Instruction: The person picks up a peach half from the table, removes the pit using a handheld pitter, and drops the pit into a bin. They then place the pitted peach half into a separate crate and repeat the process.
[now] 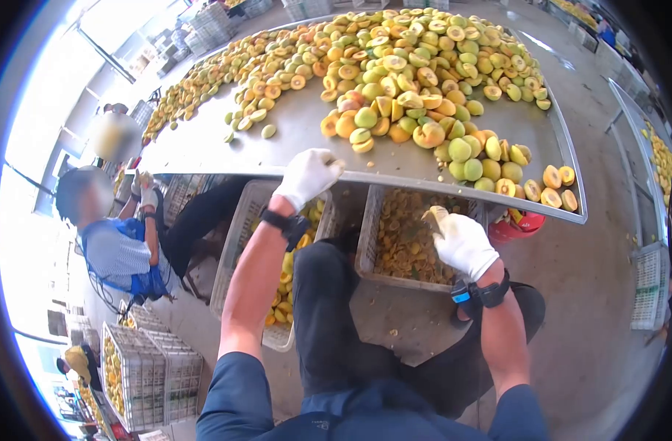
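Note:
My left hand [310, 178], in a white glove, is curled closed just above the front edge of the metal table [299, 151]. What its fingers hold, if anything, is too small to name. My right hand [464, 246], also gloved, pinches a small yellowish-brown piece [435, 215] above a crate of scraps [365, 242], which holds brownish-yellow bits that look like fruit pits. Beneath my left forearm stands a crate of yellow fruit pieces [284, 294]. Halved yellow peaches [402, 66], many with the pit showing, are heaped on the table, and several halves [552, 187] lie near its right corner.
A red bucket [518, 224] stands under the table's right end. At the left sits another person [123, 242] in a blue apron, with stacked crates [152, 367] behind. A second table [637, 140] and a white crate [650, 287] are at the right.

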A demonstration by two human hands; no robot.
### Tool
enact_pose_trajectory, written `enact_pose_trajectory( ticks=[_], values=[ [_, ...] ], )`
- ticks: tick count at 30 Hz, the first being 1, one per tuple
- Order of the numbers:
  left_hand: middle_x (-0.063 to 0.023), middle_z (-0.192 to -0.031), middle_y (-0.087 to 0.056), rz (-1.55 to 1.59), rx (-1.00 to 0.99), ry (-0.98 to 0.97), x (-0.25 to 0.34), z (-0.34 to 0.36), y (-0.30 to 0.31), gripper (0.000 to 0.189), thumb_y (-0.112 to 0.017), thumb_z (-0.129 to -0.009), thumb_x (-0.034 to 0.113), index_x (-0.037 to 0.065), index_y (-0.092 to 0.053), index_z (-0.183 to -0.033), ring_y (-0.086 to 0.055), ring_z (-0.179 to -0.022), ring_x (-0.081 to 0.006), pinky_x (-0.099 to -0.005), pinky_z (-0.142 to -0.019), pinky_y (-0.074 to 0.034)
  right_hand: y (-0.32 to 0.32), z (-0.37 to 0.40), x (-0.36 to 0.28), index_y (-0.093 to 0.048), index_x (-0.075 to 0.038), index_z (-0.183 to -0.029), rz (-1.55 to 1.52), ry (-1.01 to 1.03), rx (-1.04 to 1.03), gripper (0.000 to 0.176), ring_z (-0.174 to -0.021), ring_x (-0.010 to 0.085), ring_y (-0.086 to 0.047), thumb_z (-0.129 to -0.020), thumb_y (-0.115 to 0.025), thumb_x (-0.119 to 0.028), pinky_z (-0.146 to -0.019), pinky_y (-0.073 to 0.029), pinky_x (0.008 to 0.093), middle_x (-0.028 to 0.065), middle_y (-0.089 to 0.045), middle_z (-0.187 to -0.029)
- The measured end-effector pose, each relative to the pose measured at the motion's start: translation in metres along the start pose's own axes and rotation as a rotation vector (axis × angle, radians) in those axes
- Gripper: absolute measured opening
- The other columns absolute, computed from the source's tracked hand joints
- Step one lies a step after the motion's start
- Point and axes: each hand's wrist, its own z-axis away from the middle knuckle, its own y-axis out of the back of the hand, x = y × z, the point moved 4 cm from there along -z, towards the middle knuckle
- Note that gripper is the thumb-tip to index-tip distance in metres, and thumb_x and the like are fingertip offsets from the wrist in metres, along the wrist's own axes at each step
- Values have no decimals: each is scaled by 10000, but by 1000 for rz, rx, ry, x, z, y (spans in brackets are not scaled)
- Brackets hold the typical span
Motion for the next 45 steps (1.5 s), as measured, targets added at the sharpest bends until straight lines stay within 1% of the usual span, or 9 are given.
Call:
enact_pose_trajectory(
  ticks=[4,6,9,12,14,20,28,38,45],
  values=[
    [-205,-952,-721,71,-151,372,-6,-77,-55,541,-546,-892,533,43,-732,-1029,-677,-969,-362,-430,-875,-503,3,-3,8,-584,-30,-1202,2,-54,-11,353,-825,411,-656,-893,-528,-191,-721,-526,501,222,-672,-863],
    [-219,-1079,-702,9,-174,334,-7,-92,-72,606,-527,-876,571,38,-704,-1103,-662,-1033,-364,-435,-887,-503,-1,-3,15,-590,-41,-1198,17,-32,50,353,-790,414,-657,-879,-557,-187,-700,-528,502,202,-673,-840],
    [-214,-1055,-710,-4,-82,509,-28,-102,-95,687,-685,-709,605,24,-710,-1074,-667,-1030,-355,-417,-921,-508,7,-3,11,-588,-45,-1211,1,-53,4,387,-788,408,-660,-853,-609,-190,-696,-528,506,195,-673,-848],
    [-116,-654,-677,357,-126,555,-42,-110,-119,405,-790,-669,367,0,-708,-821,-655,-574,-206,-334,-566,-522,13,-2,9,-600,-26,-1182,22,3,26,347,-783,400,-686,-885,-543,-196,-707,-546,504,210,-696,-872],
    [-96,-638,-670,523,-278,585,-35,-103,-123,231,-784,-695,208,-3,-703,-743,-623,-501,-188,-314,-465,-493,12,-5,9,-603,-25,-1157,12,1,36,316,-794,400,-688,-902,-526,-194,-710,-545,503,207,-698,-877],
    [-110,-734,-709,157,-257,425,-12,-94,-118,235,-732,-712,222,6,-736,-805,-655,-572,-186,-315,-565,-531,13,-7,2,-581,-15,-1202,-9,-34,-50,384,-873,394,-680,-880,-577,-225,-764,-541,490,209,-697,-923],
    [-65,-723,-634,1126,-260,382,71,-28,-75,330,-632,-794,156,22,-582,-1091,-530,-456,-111,-241,-393,-384,17,-5,-11,-591,-21,-1197,-89,46,44,379,-869,400,-675,-875,-582,-220,-769,-535,496,214,-695,-924],
    [-82,-715,-628,1505,-327,545,77,5,-101,600,-416,-975,606,47,-632,-1013,-473,-423,-111,-213,-344,-319,11,-12,-10,-563,-50,-1201,-195,53,217,381,-840,426,-651,-848,-646,-166,-734,-513,508,219,-679,-874],
    [-191,-904,-674,1785,-294,519,70,-2,-101,515,-361,-941,377,-46,-608,-1101,-558,-526,-192,-229,-406,-391,19,-14,-21,-586,-37,-1145,-276,72,437,304,-792,409,-649,-875,-638,-168,-675,-516,494,202,-673,-850]
  ],
)
